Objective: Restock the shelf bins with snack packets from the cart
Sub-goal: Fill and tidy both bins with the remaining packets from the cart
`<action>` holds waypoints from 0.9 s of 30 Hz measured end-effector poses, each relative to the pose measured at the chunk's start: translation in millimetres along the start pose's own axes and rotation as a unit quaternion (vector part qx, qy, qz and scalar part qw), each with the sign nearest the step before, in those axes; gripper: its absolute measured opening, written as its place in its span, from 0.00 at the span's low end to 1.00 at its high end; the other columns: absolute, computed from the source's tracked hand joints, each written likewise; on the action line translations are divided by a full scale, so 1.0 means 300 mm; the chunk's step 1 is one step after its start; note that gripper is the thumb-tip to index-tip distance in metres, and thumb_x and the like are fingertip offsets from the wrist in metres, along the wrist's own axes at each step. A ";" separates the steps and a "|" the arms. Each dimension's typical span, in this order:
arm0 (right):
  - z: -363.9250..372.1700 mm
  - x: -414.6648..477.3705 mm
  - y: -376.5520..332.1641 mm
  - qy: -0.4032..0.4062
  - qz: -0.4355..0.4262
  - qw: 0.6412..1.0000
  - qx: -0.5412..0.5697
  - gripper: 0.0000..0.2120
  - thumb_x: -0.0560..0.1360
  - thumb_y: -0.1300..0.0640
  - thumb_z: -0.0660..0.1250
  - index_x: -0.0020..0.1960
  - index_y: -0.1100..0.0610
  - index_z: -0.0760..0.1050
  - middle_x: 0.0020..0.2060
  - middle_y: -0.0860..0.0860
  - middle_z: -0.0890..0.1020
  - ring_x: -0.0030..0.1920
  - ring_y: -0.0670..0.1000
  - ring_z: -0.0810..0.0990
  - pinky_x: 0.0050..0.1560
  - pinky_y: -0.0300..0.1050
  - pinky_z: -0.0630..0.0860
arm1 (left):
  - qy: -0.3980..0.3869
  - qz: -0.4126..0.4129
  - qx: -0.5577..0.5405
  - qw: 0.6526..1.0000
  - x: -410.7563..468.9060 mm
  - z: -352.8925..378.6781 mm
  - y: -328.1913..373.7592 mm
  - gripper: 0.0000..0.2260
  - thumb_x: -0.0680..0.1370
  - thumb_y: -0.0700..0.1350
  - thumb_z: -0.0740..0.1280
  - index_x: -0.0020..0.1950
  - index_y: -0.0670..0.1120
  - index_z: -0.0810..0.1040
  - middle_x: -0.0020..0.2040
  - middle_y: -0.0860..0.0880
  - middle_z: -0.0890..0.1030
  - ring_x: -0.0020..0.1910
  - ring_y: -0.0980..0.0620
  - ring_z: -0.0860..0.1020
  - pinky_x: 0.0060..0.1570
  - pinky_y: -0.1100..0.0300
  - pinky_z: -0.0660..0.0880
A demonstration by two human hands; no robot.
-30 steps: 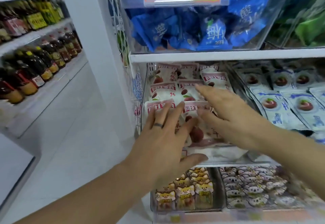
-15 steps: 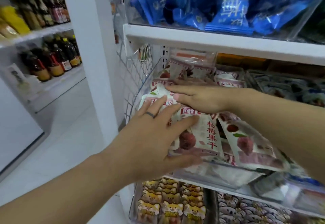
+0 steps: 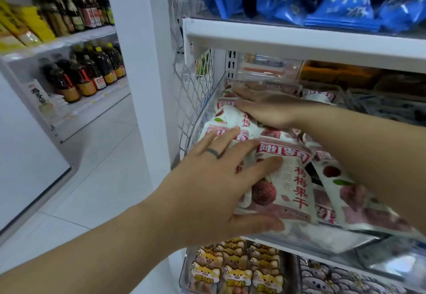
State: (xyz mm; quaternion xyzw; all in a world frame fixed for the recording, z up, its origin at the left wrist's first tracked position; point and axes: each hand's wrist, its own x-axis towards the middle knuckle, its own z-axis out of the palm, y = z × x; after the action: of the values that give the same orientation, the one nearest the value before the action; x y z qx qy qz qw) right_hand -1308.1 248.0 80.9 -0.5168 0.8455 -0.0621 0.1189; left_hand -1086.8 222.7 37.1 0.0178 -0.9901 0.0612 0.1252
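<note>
White shelf [image 3: 280, 247] carries clear bin [image 3: 202, 120] of snack packets [image 3: 288, 190].

- Snack packets [image 3: 283, 178]: plastic film, glossy and lightly creased, printed red on white.
- Bin [image 3: 205, 118]: clear hard plastic; its wall was smooth and caught reflections.
- Side divider [image 3: 196, 90]: wire mesh that looked like metal with a pale coating.
- Shelf edge [image 3: 299, 42]: white, smooth, with a satin finish.
- Blue packets [image 3: 341, 5]: shiny, crinkled film.
- Bottles [image 3: 92, 72]: glossy dark bodies; the labels looked like paper.
- Floor [image 3: 92, 155]: pale, smooth tiles with a faint sheen.
- Ring [image 3: 213, 153] on the left hand [image 3: 207, 190]: a dark band that looked matt.
</note>
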 end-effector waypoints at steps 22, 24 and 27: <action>0.074 -0.475 -0.045 -0.056 -0.010 0.988 -0.141 0.43 0.67 0.26 0.29 0.78 0.42 0.30 0.79 0.44 0.34 0.79 0.47 0.34 0.79 0.58 0.37 | -0.055 -0.029 0.052 0.997 -0.001 0.024 -0.025 0.38 0.79 0.70 0.44 0.77 0.45 0.68 0.74 0.39 0.71 0.74 0.36 0.68 0.68 0.36 0.70; 0.045 -0.476 -0.050 -0.040 -0.011 0.994 -0.099 0.43 0.67 0.26 0.32 0.80 0.41 0.35 0.80 0.42 0.39 0.80 0.45 0.38 0.79 0.57 0.38 | -0.040 -0.033 0.055 0.997 0.005 0.011 -0.023 0.40 0.78 0.73 0.43 0.76 0.47 0.68 0.74 0.39 0.71 0.74 0.36 0.68 0.69 0.35 0.68; -0.002 -0.434 -0.012 0.027 0.020 0.999 -0.036 0.39 0.73 0.29 0.38 0.81 0.42 0.44 0.81 0.43 0.49 0.80 0.47 0.48 0.79 0.59 0.45 | -0.005 -0.020 0.048 0.999 0.004 -0.011 -0.001 0.37 0.77 0.74 0.45 0.75 0.50 0.66 0.75 0.41 0.70 0.75 0.37 0.67 0.69 0.32 0.65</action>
State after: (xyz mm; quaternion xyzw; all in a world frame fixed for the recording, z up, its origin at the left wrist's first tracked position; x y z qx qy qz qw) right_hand -1248.2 361.9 100.2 -0.5021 0.8602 -0.0432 0.0780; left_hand -1087.2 222.7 40.6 0.0438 -0.9860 0.1065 0.1203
